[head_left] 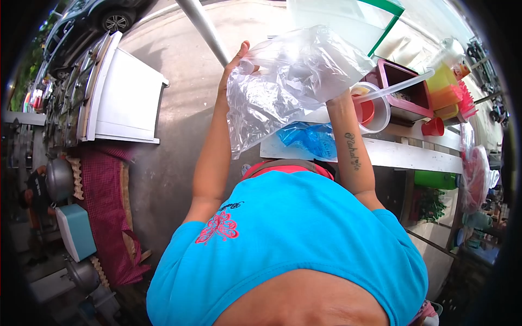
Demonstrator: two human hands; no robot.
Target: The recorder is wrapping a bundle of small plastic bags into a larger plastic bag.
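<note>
A large clear plastic bag (285, 89), crinkled and shiny, is spread between my two hands. Its left edge is gripped by my left hand (236, 63), with the thumb pointing up and some fingers behind the film. My right hand (341, 100) shows only at the wrist; the rest is covered by the bag, and whether it is inside or behind cannot be made out. Below the bag, a blue plastic bag (312, 138) lies on a white board. Close to my right wrist stands a clear plastic tub (383, 112) holding a red cup (365, 111) and a long-handled translucent ladle (401, 86).
Right of the tub are a dark red box (428, 98), a small red cup (433, 127) and a yellow container (442, 81). A green-framed glass case (379, 36) stands ahead. A metal pole (204, 28) rises near my left hand. To the left is a white cabinet (126, 93).
</note>
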